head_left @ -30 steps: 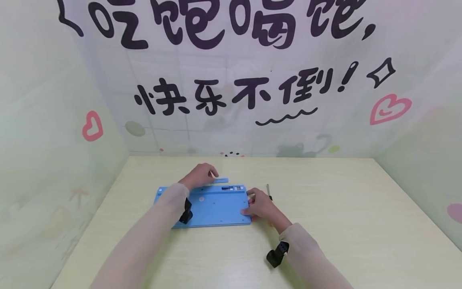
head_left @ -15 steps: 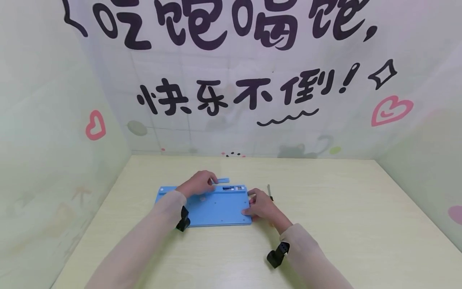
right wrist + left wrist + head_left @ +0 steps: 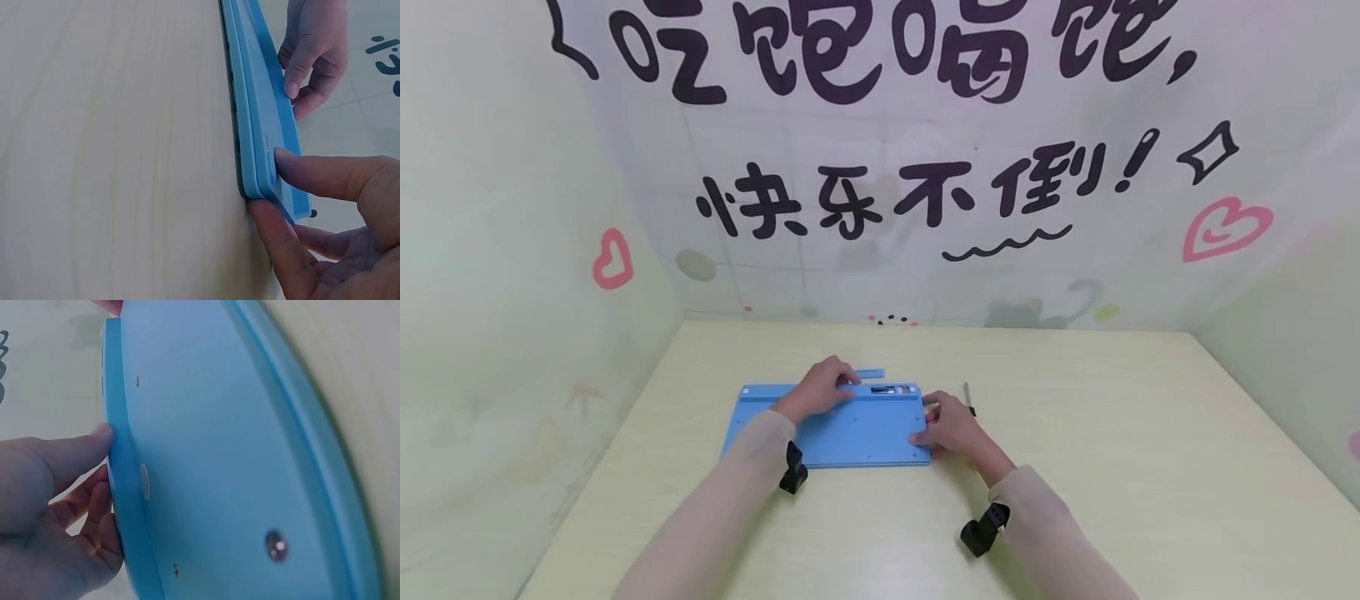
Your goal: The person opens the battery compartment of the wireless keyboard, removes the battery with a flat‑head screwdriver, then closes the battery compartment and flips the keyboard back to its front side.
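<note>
A light blue keyboard (image 3: pixel 857 437) lies with its screwed underside up on the table. Near its far right corner the battery compartment (image 3: pixel 883 390) is uncovered, with a dark battery-like piece inside. My left hand (image 3: pixel 823 389) holds the far edge; in the left wrist view its thumb (image 3: pixel 94 447) is on the raised rim and its fingers are curled behind. At the right end my right hand (image 3: pixel 953 425) pinches the keyboard, thumb (image 3: pixel 306 172) on top and fingers at the edge and below. A small blue battery cover (image 3: pixel 871 372) lies just behind, close to my left fingers.
A screwdriver (image 3: pixel 967 396) with a metal shaft lies to the right of the keyboard, its handle mostly hidden by my right hand. The pale wooden table (image 3: pixel 1112 442) is enclosed by a printed backdrop (image 3: pixel 880 283) at the back and sides.
My left hand has come down from beside the battery cover to the keyboard's far edge and taken hold there. The cover stays behind. My right hand keeps its grip; the head view shifts slightly.
</note>
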A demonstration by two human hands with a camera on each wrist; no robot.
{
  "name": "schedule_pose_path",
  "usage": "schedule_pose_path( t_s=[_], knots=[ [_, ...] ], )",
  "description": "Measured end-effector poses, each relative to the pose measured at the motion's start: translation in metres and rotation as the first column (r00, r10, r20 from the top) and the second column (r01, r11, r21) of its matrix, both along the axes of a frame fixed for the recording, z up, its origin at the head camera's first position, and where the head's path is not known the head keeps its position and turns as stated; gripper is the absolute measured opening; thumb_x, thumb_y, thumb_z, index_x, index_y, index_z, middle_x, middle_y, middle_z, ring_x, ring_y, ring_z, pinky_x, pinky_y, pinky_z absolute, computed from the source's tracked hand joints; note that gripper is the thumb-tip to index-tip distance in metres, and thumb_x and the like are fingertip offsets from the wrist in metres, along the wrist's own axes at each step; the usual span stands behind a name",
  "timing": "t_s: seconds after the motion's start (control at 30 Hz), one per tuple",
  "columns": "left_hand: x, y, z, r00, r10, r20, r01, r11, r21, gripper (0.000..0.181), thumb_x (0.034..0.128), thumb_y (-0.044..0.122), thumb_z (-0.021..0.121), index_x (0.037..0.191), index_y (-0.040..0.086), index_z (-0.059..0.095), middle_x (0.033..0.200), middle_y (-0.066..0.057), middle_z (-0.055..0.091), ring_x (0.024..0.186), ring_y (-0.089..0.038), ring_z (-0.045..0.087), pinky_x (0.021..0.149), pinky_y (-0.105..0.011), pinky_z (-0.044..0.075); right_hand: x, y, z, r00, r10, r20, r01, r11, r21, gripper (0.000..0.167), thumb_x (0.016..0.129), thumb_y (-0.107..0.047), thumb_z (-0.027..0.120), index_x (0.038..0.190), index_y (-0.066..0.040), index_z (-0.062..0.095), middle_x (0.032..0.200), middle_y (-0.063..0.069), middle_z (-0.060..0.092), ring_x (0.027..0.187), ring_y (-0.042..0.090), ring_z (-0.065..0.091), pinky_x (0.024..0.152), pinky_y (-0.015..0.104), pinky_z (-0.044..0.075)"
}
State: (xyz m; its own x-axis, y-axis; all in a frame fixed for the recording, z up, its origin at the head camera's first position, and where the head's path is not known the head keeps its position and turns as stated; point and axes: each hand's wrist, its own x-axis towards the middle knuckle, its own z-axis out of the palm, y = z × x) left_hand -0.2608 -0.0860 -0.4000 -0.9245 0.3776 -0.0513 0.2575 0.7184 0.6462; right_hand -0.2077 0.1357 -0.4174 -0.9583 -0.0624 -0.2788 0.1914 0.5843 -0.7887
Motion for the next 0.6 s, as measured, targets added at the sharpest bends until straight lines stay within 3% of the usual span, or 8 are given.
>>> schedule_pose_path(
  t_s=[0.37, 0.6],
  knots=[
    [0.0, 0.001, -0.003, 0.999, 0.035, -0.022, -0.034, 0.999, 0.014, 0.015, 0.0843, 0.005, 0.065, 0.099, 0.003, 0.066, 0.091, -0.004, 0.051, 0.086, -0.02, 0.049, 0.08, -0.034, 0.043, 0.002, 0.002, -0.001, 0.998, 0.034, -0.046, -0.034, 0.999, 0.006, 0.065, 0.074, -0.008, 0.076, 0.13, 0.003, 0.045, 0.094, 0.011, 0.053, 0.073, 0.02, 0.053, 0.054, 0.029, 0.051],
    [0.001, 0.001, -0.006, 0.998, 0.057, -0.008, -0.056, 0.998, 0.023, 0.015, 0.0841, 0.006, 0.065, 0.099, 0.005, 0.067, 0.091, -0.003, 0.052, 0.088, -0.02, 0.049, 0.082, -0.034, 0.043, 0.005, 0.005, 0.008, 0.997, 0.059, -0.045, -0.06, 0.998, -0.029, 0.052, 0.082, -0.008, 0.068, 0.128, 0.003, 0.048, 0.094, 0.012, 0.054, 0.076, 0.021, 0.053, 0.057, 0.031, 0.052]
  ],
)
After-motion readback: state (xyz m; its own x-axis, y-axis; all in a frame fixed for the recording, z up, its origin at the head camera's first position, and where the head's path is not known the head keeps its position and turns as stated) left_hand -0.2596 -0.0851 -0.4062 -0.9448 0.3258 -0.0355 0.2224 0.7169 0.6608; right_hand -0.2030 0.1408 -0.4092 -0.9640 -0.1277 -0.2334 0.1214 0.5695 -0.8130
